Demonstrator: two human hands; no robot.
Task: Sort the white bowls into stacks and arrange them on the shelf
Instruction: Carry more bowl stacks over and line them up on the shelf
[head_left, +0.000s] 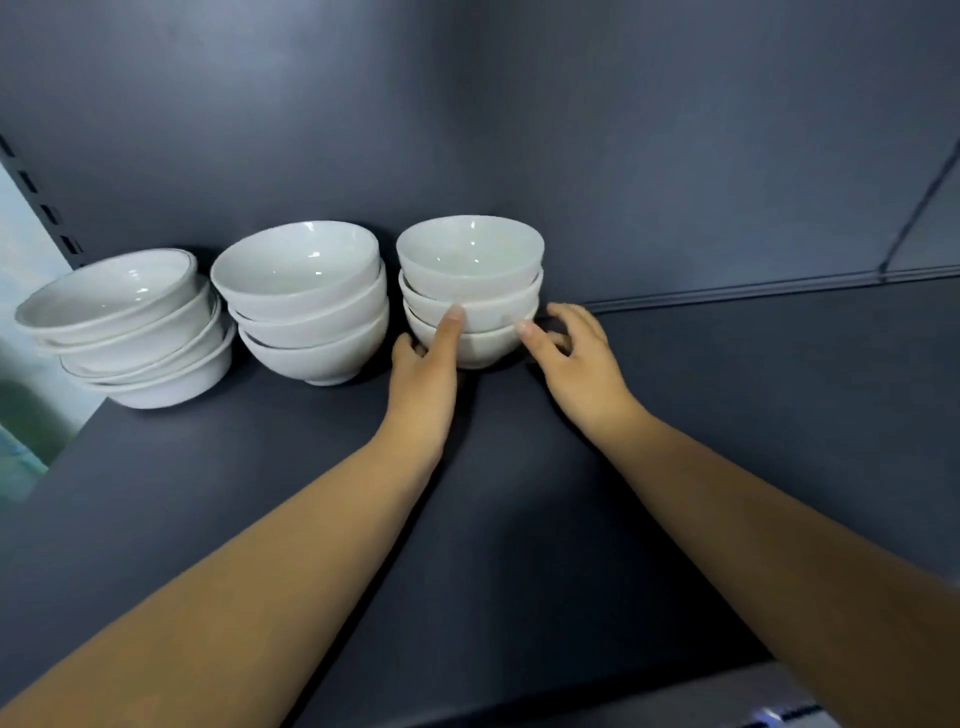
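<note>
Left hand (422, 382) lays a straight finger on the front of the right stack (470, 291) of three white bowls, thumb at its base; the right hand (582, 358), fingers loose and spread, touches the stack's other side. At the back of the dark shelf (519, 519), the middle stack (306, 306) stands just beside it, and the left stack (130, 332) leans.

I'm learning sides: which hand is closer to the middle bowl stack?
Left. The left hand is just right of the middle stack; the right hand is beyond the right stack.
</note>
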